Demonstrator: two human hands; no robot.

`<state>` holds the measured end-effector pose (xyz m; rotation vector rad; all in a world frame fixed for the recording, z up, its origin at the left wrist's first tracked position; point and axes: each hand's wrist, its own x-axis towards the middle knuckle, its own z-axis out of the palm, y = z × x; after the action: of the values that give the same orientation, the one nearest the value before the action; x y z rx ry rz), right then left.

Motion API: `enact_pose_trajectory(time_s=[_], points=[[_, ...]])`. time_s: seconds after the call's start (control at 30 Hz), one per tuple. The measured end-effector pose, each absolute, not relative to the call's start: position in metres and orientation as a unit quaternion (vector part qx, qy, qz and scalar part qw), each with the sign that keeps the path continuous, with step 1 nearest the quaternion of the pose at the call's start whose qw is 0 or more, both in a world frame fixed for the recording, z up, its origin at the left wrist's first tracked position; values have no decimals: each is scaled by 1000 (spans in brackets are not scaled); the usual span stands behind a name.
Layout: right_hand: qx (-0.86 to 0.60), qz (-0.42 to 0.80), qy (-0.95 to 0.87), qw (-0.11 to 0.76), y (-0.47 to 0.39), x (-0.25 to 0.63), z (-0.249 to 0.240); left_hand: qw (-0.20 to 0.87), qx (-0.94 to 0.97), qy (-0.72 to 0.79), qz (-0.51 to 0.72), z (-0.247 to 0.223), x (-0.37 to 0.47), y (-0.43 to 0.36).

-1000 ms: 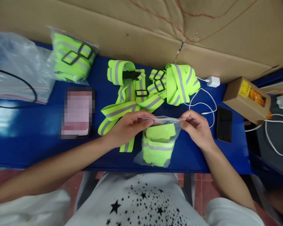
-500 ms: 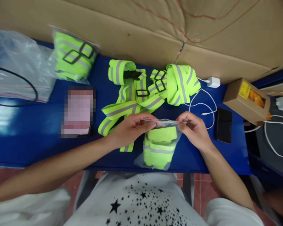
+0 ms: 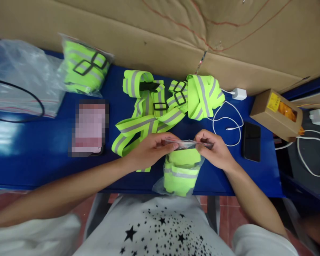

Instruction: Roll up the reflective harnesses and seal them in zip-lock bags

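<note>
A clear zip bag (image 3: 160, 185) hangs near the table's front edge, with a folded yellow-green reflective strap (image 3: 181, 174) inside it. My left hand (image 3: 156, 149) pinches the left part of the bag's top edge between thumb and fingers. At the right part of that edge, my right hand (image 3: 212, 149) pinches too, its fingers nearer the middle. Just beyond my hands lies a loose reflective harness (image 3: 149, 122) with black buckles, its right end a wrapped bundle (image 3: 201, 97).
On the blue table (image 3: 53, 153), a packed bag of reflective straps (image 3: 86, 69) and empty plastic bags (image 3: 21, 67) lie at the left. A blurred-out flat object (image 3: 89, 128) is nearby. Right: a white cable (image 3: 241, 117), black phone (image 3: 251, 142), cardboard box (image 3: 276, 113). Cardboard stands behind.
My right hand has shifted inward along the bag's top edge, bringing my hands closer together. The bag's top has tipped and dropped slightly toward me.
</note>
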<state>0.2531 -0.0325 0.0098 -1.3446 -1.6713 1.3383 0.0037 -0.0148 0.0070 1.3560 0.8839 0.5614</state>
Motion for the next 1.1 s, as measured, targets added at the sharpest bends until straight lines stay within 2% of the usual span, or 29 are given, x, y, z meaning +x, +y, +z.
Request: enact_pose_trajectory(time_s=[0.53, 1.1], points=[[-449, 492, -691, 281, -32, 254, 15, 654, 607, 378, 246, 5, 10, -20], [-470, 423, -731, 259, -39, 252, 19, 648, 622, 368, 242, 4, 12, -26]])
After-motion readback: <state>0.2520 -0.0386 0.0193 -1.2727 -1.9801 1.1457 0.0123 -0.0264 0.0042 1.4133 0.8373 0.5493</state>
